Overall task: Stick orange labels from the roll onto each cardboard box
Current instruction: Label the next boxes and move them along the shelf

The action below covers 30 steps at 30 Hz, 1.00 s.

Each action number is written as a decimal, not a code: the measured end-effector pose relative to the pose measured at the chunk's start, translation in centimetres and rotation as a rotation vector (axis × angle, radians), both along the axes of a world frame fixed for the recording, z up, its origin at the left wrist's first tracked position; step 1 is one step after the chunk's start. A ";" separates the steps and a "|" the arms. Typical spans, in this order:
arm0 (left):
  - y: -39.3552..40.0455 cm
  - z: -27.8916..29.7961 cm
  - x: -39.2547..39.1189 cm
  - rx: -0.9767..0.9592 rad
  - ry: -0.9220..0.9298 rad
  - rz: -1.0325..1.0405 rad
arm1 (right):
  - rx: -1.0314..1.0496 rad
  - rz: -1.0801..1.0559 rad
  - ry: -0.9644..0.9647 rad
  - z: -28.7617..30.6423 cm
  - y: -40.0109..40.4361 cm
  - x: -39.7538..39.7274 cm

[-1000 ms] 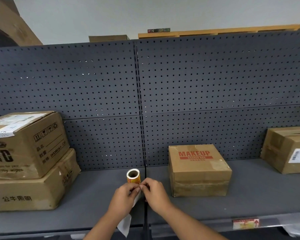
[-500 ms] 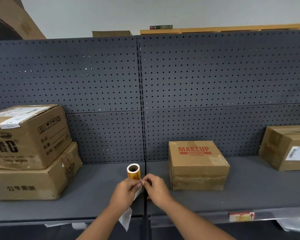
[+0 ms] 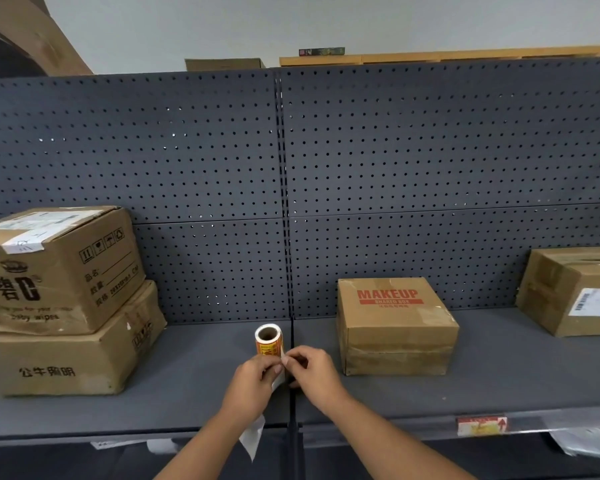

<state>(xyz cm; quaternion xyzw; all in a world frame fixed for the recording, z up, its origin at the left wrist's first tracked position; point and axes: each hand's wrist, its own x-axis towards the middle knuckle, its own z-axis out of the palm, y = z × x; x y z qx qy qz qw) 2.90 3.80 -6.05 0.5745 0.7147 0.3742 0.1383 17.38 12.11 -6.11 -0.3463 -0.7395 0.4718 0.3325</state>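
Hands unmoved, pinching strip; roll upright (core facing camera).

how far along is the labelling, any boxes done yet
Done: nothing visible; no orange label shows on the MAKEUP box, the two stacked boxes or the right-hand box. In hand: both hands, left hand and right hand, pinch the backing strip at the label roll, apparently peeling a label. Left: sticking one on each of the four boxes.
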 end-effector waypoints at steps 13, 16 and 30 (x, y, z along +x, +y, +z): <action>-0.6 1.5 1.0 -0.040 -0.627 0.133 | 0.137 -0.114 -0.080 -0.8 -0.6 -0.5; -0.7 1.7 1.2 -0.056 -0.862 0.181 | 0.221 -0.087 -0.140 -0.6 -0.7 -0.5; -0.3 1.7 1.0 -0.032 -0.820 0.214 | 0.068 -0.085 0.023 -0.6 0.0 -0.6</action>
